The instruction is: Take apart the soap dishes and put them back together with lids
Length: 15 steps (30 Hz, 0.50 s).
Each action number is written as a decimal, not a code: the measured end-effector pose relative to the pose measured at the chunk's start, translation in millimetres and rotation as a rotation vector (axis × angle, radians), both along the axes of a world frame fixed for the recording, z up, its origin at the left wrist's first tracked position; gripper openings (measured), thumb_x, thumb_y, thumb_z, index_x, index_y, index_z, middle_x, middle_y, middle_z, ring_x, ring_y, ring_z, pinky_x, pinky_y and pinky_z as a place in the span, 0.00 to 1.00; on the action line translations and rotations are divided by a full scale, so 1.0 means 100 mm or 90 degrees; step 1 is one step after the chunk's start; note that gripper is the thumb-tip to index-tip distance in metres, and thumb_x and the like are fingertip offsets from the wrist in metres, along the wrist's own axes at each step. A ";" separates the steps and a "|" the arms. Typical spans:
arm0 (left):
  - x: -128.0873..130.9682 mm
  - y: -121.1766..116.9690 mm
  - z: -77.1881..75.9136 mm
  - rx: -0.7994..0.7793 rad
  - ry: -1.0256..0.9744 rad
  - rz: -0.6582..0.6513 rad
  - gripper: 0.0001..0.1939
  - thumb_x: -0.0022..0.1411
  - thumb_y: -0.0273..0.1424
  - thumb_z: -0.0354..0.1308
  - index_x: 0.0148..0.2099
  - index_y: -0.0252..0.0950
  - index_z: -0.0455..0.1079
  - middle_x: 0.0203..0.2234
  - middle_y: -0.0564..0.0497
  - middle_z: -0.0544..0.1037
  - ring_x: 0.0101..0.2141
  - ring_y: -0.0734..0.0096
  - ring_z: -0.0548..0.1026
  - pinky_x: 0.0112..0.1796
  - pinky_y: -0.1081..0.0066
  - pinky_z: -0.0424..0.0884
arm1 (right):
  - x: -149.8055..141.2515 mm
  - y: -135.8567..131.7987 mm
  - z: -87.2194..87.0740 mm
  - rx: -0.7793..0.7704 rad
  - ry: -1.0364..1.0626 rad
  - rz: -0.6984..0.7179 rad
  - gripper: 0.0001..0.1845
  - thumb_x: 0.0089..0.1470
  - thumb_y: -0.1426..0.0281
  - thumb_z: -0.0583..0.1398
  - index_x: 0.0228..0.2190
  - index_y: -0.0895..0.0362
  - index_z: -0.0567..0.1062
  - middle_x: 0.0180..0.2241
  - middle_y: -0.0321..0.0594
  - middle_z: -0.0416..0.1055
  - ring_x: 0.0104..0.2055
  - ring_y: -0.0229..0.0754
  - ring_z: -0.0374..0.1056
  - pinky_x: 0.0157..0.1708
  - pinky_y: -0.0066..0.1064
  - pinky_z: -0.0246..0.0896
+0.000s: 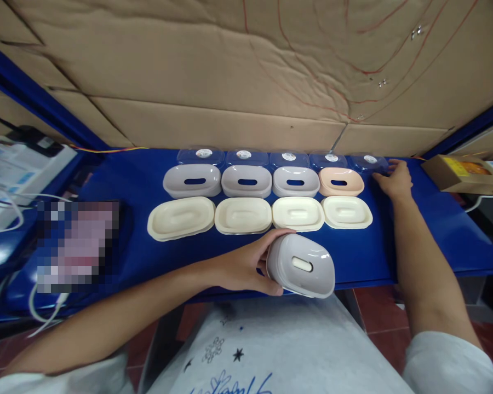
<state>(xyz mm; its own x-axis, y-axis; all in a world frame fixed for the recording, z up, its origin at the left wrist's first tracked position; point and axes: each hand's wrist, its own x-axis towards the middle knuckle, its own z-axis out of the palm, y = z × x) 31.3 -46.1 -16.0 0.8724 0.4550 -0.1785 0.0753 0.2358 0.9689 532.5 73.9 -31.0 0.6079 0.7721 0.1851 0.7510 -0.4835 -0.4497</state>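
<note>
My left hand (250, 268) is closed around the left end of a grey oval soap box (322, 276), held tilted above the table's front edge. A cream ridge shows through the slot in the box's floor. At the back right, my right hand (396, 179) has its thumb and fingers around the right end of a clear plastic lid (367, 163) with a round sticker. Closest to the held box is a row of several cream oval trays (298, 213). Behind them stand three grey slotted boxes (192, 181) and one peach slotted box (342, 181).
More clear lids (246, 157) line the back of the blue table (133, 186), against a cardboard wall (230, 71). To the left lies a blurred-out device (78, 246) with a white cable. An open cardboard box (464, 174) sits at the right.
</note>
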 end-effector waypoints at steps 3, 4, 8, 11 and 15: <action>0.00 0.00 0.01 0.002 0.003 0.000 0.58 0.53 0.32 0.81 0.77 0.52 0.53 0.73 0.39 0.62 0.70 0.34 0.65 0.61 0.41 0.73 | -0.02 -0.01 0.02 0.009 0.005 0.014 0.34 0.55 0.59 0.67 0.60 0.54 0.68 0.57 0.53 0.72 0.50 0.47 0.68 0.56 0.49 0.54; 0.00 0.00 0.01 0.004 0.006 0.001 0.58 0.53 0.33 0.81 0.77 0.52 0.54 0.73 0.39 0.62 0.70 0.34 0.65 0.61 0.40 0.73 | -0.03 -0.01 0.03 0.013 0.005 0.018 0.33 0.54 0.61 0.68 0.59 0.54 0.69 0.57 0.53 0.72 0.49 0.47 0.68 0.56 0.49 0.54; 0.00 0.00 0.06 0.016 0.016 0.003 0.57 0.52 0.33 0.81 0.77 0.52 0.54 0.71 0.40 0.64 0.70 0.35 0.67 0.62 0.39 0.72 | -0.06 -0.05 0.11 0.061 -0.007 0.046 0.26 0.54 0.70 0.64 0.55 0.58 0.73 0.56 0.58 0.74 0.52 0.52 0.69 0.58 0.55 0.55; -0.01 -0.01 0.10 0.024 0.013 -0.002 0.58 0.51 0.33 0.82 0.77 0.51 0.56 0.72 0.41 0.65 0.70 0.36 0.67 0.65 0.39 0.69 | -0.18 -0.07 0.23 0.147 -0.031 0.099 0.25 0.55 0.76 0.58 0.55 0.61 0.73 0.58 0.64 0.73 0.55 0.53 0.70 0.60 0.53 0.59; -0.03 -0.02 0.15 0.023 -0.004 0.007 0.59 0.48 0.32 0.84 0.76 0.52 0.57 0.72 0.43 0.65 0.72 0.38 0.64 0.69 0.38 0.61 | -0.59 -0.18 0.43 0.284 -0.058 0.226 0.22 0.65 0.72 0.53 0.59 0.57 0.72 0.61 0.59 0.73 0.58 0.49 0.72 0.59 0.44 0.65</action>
<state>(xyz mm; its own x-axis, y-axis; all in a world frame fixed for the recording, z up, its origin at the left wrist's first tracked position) 28.7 -47.9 -1.0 0.8685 0.4706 -0.1559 0.0660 0.2020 0.9772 473.2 56.1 11.6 0.2915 0.7611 0.5795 0.8779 0.0277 -0.4780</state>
